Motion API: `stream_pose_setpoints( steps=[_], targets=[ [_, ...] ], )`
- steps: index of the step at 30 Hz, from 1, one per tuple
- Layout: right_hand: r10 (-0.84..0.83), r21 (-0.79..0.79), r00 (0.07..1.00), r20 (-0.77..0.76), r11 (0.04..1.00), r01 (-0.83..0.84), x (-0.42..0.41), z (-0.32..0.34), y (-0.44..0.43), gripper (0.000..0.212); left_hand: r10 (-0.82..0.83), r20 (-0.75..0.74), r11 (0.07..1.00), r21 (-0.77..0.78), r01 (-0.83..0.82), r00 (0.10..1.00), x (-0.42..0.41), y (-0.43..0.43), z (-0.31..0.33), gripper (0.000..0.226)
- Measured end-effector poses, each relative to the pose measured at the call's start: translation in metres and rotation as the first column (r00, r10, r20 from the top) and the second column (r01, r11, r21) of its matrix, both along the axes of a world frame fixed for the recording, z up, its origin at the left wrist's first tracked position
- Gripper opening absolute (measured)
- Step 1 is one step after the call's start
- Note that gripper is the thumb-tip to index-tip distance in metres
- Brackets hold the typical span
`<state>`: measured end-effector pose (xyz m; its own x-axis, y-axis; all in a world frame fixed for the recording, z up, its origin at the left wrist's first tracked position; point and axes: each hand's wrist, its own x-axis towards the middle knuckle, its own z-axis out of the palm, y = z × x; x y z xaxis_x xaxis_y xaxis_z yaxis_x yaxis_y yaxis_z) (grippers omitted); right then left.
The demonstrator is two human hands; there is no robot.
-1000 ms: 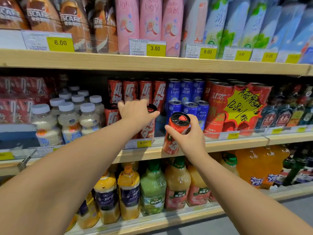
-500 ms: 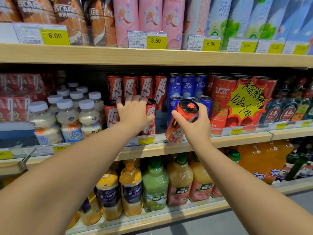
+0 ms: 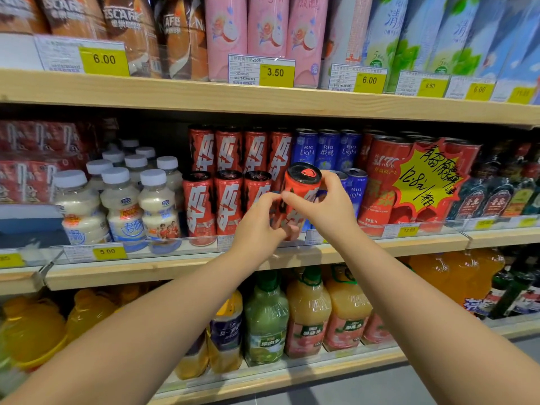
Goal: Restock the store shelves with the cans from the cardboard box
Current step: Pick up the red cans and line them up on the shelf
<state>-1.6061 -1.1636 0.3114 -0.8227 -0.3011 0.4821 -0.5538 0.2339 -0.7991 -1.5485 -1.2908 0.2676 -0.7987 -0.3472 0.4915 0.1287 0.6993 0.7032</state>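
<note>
left hand (image 3: pixel 260 226) and right hand (image 3: pixel 327 206) gripped a tilted red can (image 3: pixel 301 185); a careless push risked toppling shelved cans (image 3: pixel 228 200).

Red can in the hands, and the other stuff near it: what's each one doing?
held red can, tilted, gripped by both hands
left hand, grips its lower part
right hand, grips its upper part
front red cans, upright on shelf
white-capped bottles, upright, capped
</note>
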Motion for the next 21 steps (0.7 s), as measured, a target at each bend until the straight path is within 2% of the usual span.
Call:
stream_pose_setpoints(
  steps=[2,6,10,12,15,18,21],
  targets=[
    [0.020,0.045,0.998,-0.061,0.999,-0.017,-0.004,0.003,0.000,0.058,0.012,-0.015,1.000,-0.005,-0.012,1.000,-0.002,-0.006,0.004,0.063],
    [-0.022,-0.017,0.992,-0.125,1.000,0.020,-0.006,0.003,-0.013,0.057,0.076,0.056,0.996,-0.054,-0.073,0.996,-0.007,-0.014,0.019,0.083],
    [-0.028,-0.032,0.996,-0.080,0.999,0.026,-0.013,-0.006,-0.025,0.057,0.177,0.269,0.968,-0.219,-0.119,0.947,0.000,-0.033,0.030,0.089],
    [-0.075,-0.043,0.997,-0.031,0.996,0.074,-0.019,-0.009,-0.029,0.055,0.194,0.313,0.959,-0.260,-0.113,0.930,0.004,-0.039,0.032,0.089],
    [-0.155,0.038,0.988,-0.005,0.987,0.155,-0.026,-0.013,-0.040,0.053,0.195,0.327,0.951,-0.294,-0.097,0.925,0.005,-0.040,0.033,0.092],
    [-0.269,0.138,0.963,0.005,0.954,0.265,-0.029,-0.019,-0.051,0.060,0.188,0.361,0.955,-0.285,-0.084,0.914,0.004,-0.038,0.033,0.095],
    [-0.324,0.164,0.946,0.021,0.934,0.316,-0.029,-0.026,-0.059,0.066,0.205,0.370,0.950,-0.299,-0.092,0.906,0.002,-0.039,0.033,0.094]
  ],
)
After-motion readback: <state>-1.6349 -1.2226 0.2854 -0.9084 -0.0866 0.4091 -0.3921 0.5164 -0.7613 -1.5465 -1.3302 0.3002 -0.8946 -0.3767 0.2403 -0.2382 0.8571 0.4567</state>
